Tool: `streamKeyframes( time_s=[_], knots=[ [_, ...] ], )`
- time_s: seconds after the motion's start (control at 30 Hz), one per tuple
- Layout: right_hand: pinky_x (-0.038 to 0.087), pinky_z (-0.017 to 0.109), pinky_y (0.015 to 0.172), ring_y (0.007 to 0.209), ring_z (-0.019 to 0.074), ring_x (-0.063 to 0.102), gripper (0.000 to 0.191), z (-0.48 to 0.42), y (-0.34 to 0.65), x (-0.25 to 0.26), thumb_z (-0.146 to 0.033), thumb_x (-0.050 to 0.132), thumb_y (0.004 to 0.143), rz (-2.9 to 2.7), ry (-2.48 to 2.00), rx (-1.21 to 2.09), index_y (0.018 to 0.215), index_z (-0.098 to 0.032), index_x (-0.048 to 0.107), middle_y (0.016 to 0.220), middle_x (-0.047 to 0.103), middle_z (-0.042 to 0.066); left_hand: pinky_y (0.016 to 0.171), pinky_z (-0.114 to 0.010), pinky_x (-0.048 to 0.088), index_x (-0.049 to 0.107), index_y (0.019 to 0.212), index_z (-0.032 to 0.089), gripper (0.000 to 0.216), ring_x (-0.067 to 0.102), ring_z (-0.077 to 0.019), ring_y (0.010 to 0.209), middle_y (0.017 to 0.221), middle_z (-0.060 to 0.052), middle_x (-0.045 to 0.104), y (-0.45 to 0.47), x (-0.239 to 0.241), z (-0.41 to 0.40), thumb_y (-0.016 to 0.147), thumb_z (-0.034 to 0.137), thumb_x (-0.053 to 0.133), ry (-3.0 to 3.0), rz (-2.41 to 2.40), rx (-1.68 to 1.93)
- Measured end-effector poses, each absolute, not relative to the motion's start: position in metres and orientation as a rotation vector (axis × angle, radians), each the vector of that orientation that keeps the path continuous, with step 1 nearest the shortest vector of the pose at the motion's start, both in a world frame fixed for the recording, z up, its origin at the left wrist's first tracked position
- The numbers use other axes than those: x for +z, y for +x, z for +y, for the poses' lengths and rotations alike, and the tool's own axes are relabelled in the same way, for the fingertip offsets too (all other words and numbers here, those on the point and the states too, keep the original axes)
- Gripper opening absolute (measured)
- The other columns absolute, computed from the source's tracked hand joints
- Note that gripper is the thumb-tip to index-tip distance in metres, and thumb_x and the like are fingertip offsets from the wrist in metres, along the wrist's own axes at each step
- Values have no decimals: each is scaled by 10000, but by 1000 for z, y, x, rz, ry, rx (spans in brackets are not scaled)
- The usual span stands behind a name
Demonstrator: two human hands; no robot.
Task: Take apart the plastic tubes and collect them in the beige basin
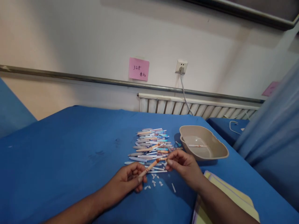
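Note:
Both my hands hold one orange pen [151, 165] slantwise over the blue table [70, 155]. My left hand [129, 179] is closed round its lower end. My right hand [181, 163] pinches its upper end. Just beyond them lies a pile of pens and pen parts [151, 144], orange, blue, grey and white. Small white caps or bits [154, 183] lie scattered under my hands.
A beige tray [219, 151] with one white refill in it stands to the right of the pile. A yellow cloth or pad [233, 196] lies under my right forearm. Behind are a wall rail, a radiator, a pink note [138, 69] and a plugged-in socket [181, 67]. A blue curtain hangs at right.

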State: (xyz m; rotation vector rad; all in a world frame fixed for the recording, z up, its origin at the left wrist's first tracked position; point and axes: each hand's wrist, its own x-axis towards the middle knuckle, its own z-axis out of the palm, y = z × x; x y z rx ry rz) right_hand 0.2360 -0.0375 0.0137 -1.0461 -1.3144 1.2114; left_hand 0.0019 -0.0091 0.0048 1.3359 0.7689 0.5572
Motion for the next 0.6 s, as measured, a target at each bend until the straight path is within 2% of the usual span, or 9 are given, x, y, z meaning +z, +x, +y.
streamKeyframes(
  time_s=[0.2,0.6],
  knots=[
    [449,246,601,581,123,584,204,-41,231,18,-352,665,743,-1221,-1035,1184,727,-169,575,602,637,-1,625,-236,437,566,883,168,226,539,-95,634,800,-1,600,4,5,-14,793,368,618,1377,760,474],
    [412,222,579,585,107,554,67,-44,233,16,-227,591,795,-1434,-1077,1026,755,-173,581,636,622,-12,645,-232,430,608,941,172,231,529,-100,665,817,-3,592,2,8,-12,805,359,600,1428,789,462]
  ],
)
